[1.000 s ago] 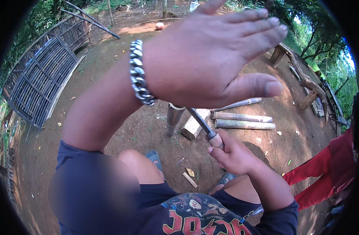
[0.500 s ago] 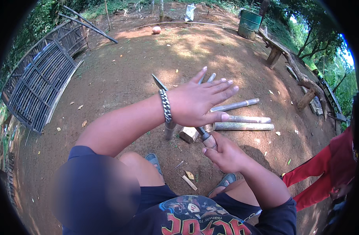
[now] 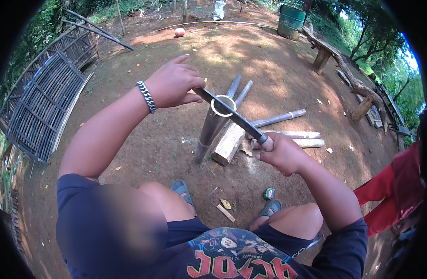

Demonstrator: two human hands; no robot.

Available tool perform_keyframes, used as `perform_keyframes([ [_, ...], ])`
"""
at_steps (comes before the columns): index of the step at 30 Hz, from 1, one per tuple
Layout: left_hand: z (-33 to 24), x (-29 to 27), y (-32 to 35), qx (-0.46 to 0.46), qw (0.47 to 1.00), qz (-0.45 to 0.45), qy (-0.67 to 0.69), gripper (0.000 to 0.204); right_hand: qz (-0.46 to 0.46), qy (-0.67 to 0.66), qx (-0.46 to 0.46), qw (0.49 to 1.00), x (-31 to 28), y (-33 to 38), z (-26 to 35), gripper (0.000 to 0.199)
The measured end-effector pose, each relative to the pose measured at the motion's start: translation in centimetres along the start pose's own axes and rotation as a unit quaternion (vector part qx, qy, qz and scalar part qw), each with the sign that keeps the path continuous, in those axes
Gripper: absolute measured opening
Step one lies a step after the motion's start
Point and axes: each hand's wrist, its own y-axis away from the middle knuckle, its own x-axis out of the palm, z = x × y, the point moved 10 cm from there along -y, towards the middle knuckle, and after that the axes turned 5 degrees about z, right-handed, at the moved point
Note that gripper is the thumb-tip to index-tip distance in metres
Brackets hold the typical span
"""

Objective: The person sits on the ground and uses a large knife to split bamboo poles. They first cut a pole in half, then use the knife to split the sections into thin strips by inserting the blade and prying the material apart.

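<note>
My right hand (image 3: 287, 153) is closed round the wooden handle of a long-bladed machete (image 3: 245, 123). The blade lies across the open top rim of an upright bamboo tube (image 3: 211, 125), whose foot rests on the ground. Beside the blade's tip is my left hand (image 3: 174, 83), with a chain bracelet on its wrist. Its index finger stretches out and the thumb is apart; whether the fingertips touch the blade cannot be made out. Close behind the tube sits a squared wood block (image 3: 229, 143).
Several cut bamboo lengths (image 3: 281, 117) lie right of and behind the block. A bamboo panel (image 3: 46, 107) leans at the left. Far right are a green drum (image 3: 291, 22) and a rough wooden bench (image 3: 332, 53). A person in red trousers (image 3: 385, 200) is close on my right.
My left hand has moved left and up from over the blade, uncovering the tube. The right hand has moved up and right with the machete, whose blade now crosses the tube's rim.
</note>
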Motion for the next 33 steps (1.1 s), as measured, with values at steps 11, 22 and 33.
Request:
perform_keyframes([
  [11, 2.9, -0.4, 0.2, 0.028, 0.984, -0.166, -0.055, 0.023, -0.079, 0.093, -0.026, 0.992, -3.0, -4.4, 1.7, 0.029],
  [22, 7.2, 0.4, 2.7, -0.039, 0.985, -0.156, -0.060, 0.025, -0.018, 0.054, -0.041, 0.998, -1.8, -7.9, 4.0, 0.022],
  [33, 9.0, 2.7, 7.2, -0.117, 0.975, -0.186, -0.043, 0.036, 0.051, 0.040, -0.036, 0.997, -0.2, -10.2, 6.3, 0.018],
])
